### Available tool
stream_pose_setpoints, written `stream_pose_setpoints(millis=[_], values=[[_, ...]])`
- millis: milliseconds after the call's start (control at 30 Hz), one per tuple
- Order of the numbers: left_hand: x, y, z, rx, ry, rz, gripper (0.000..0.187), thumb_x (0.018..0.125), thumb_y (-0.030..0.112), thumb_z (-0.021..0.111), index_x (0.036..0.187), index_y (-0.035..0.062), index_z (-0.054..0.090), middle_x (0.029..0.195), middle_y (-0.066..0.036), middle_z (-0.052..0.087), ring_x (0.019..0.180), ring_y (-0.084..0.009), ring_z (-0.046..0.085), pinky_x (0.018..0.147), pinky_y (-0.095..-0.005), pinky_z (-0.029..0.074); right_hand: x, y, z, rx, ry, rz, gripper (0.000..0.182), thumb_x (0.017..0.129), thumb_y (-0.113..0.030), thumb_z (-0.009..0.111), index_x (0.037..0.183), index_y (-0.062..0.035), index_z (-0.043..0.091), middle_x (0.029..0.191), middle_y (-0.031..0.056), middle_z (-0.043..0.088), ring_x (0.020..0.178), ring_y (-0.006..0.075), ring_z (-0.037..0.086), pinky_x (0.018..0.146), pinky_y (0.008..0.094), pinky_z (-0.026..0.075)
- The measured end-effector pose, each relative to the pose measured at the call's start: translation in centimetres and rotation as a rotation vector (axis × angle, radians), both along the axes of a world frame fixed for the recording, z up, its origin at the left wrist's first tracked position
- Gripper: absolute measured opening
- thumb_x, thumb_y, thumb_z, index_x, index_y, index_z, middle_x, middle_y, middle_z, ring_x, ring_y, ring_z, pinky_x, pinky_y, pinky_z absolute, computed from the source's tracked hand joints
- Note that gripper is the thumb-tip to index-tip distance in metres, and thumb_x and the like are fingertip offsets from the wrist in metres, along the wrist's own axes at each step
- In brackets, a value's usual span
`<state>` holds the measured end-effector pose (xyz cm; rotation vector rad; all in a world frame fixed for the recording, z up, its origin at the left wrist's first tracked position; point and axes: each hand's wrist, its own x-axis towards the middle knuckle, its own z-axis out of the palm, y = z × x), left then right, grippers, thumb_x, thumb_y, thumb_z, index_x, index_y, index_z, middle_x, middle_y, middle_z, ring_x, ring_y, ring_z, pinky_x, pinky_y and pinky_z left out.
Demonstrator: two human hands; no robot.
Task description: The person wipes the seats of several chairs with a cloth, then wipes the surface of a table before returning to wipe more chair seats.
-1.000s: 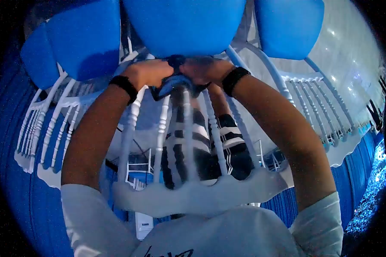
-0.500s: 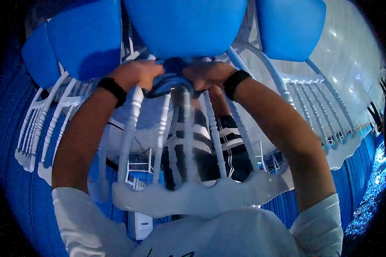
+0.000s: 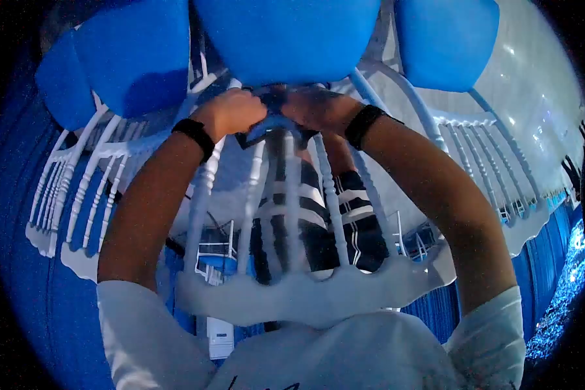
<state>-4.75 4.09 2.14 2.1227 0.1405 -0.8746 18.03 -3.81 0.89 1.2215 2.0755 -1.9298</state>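
A white chair back (image 3: 312,299) with turned spindles stands right in front of me, and its blue seat (image 3: 286,42) lies beyond it. Near the seat's rear edge, a dark blue cloth (image 3: 266,130) is bunched at the spindles. My left hand (image 3: 234,110) is closed with its fingers curled at the cloth's left end. Close beside it, my right hand (image 3: 318,110) is closed over the cloth's right part, fingers mostly in shadow. Both wrists wear black bands.
Similar white chairs with blue seats flank this one, at left (image 3: 133,58) and right (image 3: 445,45). My legs in striped black shorts (image 3: 289,221) show through the spindles. A blue pleated drape (image 3: 19,195) runs along the left.
My left hand has shifted right and slightly up, nearer my right hand. The cloth's left end has moved right with it. The whole view has shifted slightly.
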Motion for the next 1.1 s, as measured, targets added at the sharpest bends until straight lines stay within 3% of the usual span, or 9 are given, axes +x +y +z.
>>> stream_pose_setpoints(millis=[167,267,367,600,767,867,933,1000,1100], values=[[0.0,0.4,-0.7,0.014,-0.024,-0.042,0.013,0.087,0.008,0.063,0.094,0.0036,0.072,0.092,-0.019,0.073,0.093,-0.0382,0.073,0.080,-0.0482,0.060,0.9,-0.9,-2.5,0.389,0.071,0.296,0.025,0.091,-0.028,0.069,0.108,-0.0119,0.063,0.104,0.0139,0.064,0.102,0.0356,0.064,0.089,0.0483,0.053],[-2.1,-0.3,-1.3,-0.034,-0.068,0.202,0.014,0.092,0.009,0.059,0.098,0.0051,0.070,0.098,-0.017,0.070,0.099,-0.0372,0.069,0.086,-0.0481,0.057,0.0,-0.9,-3.7,0.164,-0.028,0.322,0.028,0.085,-0.026,0.074,0.107,-0.0109,0.064,0.110,0.0140,0.065,0.107,0.0372,0.063,0.089,0.0498,0.053],[-2.3,-0.2,-0.8,-0.075,0.031,0.213,0.013,0.093,0.010,0.057,0.099,0.0055,0.067,0.101,-0.017,0.066,0.103,-0.0368,0.065,0.090,-0.0483,0.053,-0.5,-1.0,-4.9,0.089,-0.077,0.382,0.030,0.083,-0.024,0.074,0.108,-0.0098,0.065,0.116,0.0151,0.065,0.109,0.0394,0.062,0.091,0.0506,0.053],[-1.1,0.1,0.3,-0.102,-0.010,0.175,0.018,0.088,0.009,0.060,0.102,0.0018,0.068,0.099,-0.021,0.067,0.098,-0.0386,0.067,0.085,-0.0509,0.055,0.0,-1.7,-4.2,0.232,0.139,0.179,0.032,0.083,-0.031,0.071,0.105,-0.0087,0.064,0.092,0.0159,0.066,0.092,0.0369,0.068,0.075,0.0530,0.055],[1.3,0.9,1.9,-0.041,0.078,-0.052,0.023,0.080,0.007,0.067,0.100,0.0000,0.071,0.098,-0.022,0.071,0.095,-0.0405,0.071,0.082,-0.0514,0.059,-0.7,-1.3,-2.0,0.359,-0.005,0.286,0.035,0.083,-0.029,0.069,0.112,-0.0106,0.065,0.092,0.0129,0.065,0.089,0.0377,0.067,0.075,0.0531,0.055],[0.7,0.4,1.2,-0.025,0.016,-0.005,0.016,0.082,0.006,0.067,0.095,-0.0021,0.069,0.098,-0.021,0.072,0.096,-0.0405,0.072,0.083,-0.0511,0.059,0.1,-1.0,-0.8,0.358,-0.024,0.326,0.034,0.091,-0.031,0.064,0.118,-0.0098,0.066,0.103,0.0154,0.069,0.096,0.0352,0.069,0.082,0.0496,0.057],[-0.1,0.0,0.4,-0.028,-0.014,0.031,0.015,0.083,0.006,0.066,0.096,-0.0016,0.069,0.098,-0.022,0.072,0.096,-0.0409,0.072,0.083,-0.0512,0.059,0.6,-3.3,-4.6,0.538,0.077,0.167,0.028,0.090,-0.019,0.066,0.115,-0.0091,0.068,0.106,0.0140,0.070,0.101,0.0332,0.069,0.088,0.0470,0.056],[-0.8,-0.5,-0.4,-0.029,-0.041,0.076,0.016,0.085,0.007,0.065,0.099,-0.0001,0.070,0.099,-0.022,0.072,0.095,-0.0416,0.072,0.083,-0.0512,0.059,0.4,-3.4,-5.1,0.449,0.089,-0.010,0.024,0.090,-0.014,0.067,0.113,-0.0092,0.070,0.106,0.0121,0.072,0.101,0.0307,0.068,0.090,0.0446,0.056],[-1.2,-0.2,-1.6,-0.122,-0.007,0.183,0.016,0.089,0.008,0.063,0.102,0.0025,0.068,0.097,-0.023,0.071,0.096,-0.0424,0.071,0.083,-0.0506,0.058,1.3,-1.8,-3.0,-0.095,-0.032,-0.275,0.019,0.092,-0.017,0.068,0.109,-0.0106,0.072,0.101,0.0084,0.074,0.093,0.0261,0.068,0.087,0.0412,0.057]])
